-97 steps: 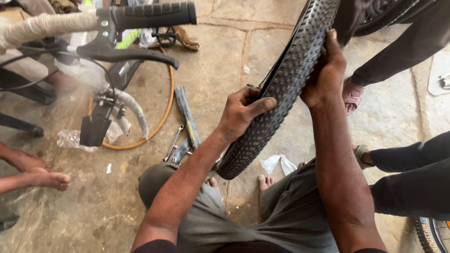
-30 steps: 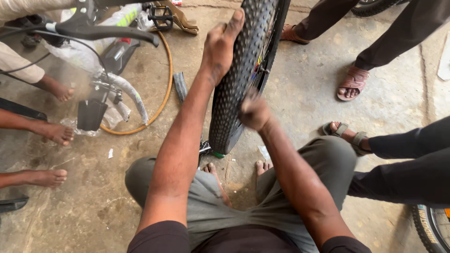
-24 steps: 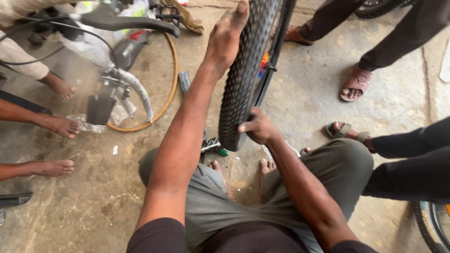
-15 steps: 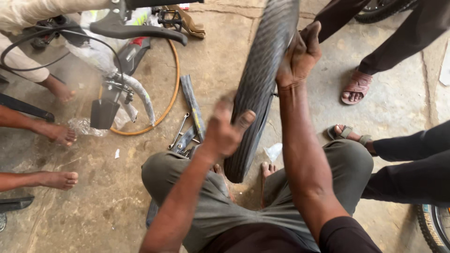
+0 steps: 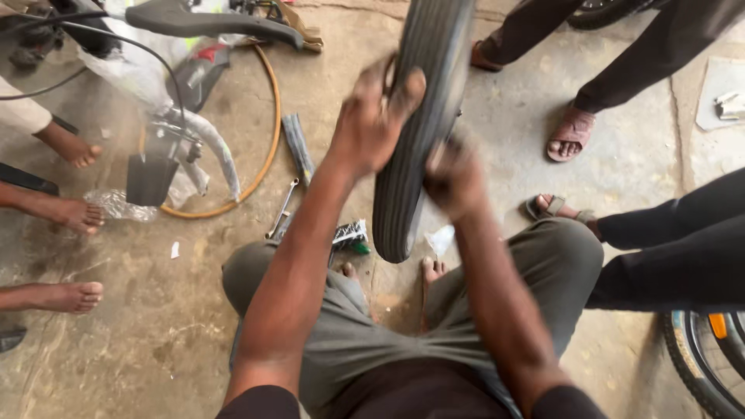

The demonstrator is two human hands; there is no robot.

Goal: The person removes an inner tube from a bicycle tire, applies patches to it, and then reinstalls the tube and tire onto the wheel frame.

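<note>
concrete floor point(image 5: 194, 326) with an orange hose loop point(image 5: 268, 147), a wrench point(image 5: 281, 209) and a dark flat bar point(image 5: 298, 147) near it; black bicycle saddle point(image 5: 209, 19) at top left; bystanders' bare feet point(image 5: 74, 295) at left, sandalled feet point(image 5: 570, 132) at right; second bicycle wheel point(image 5: 702, 357) at lower right.

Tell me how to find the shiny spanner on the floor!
Start at the black tyre that both hands hold upright. Look left to the orange hoop on the concrete. The spanner lies just inside its right edge: thin, silver metal, unlike the dark flat bar beside it.
</note>
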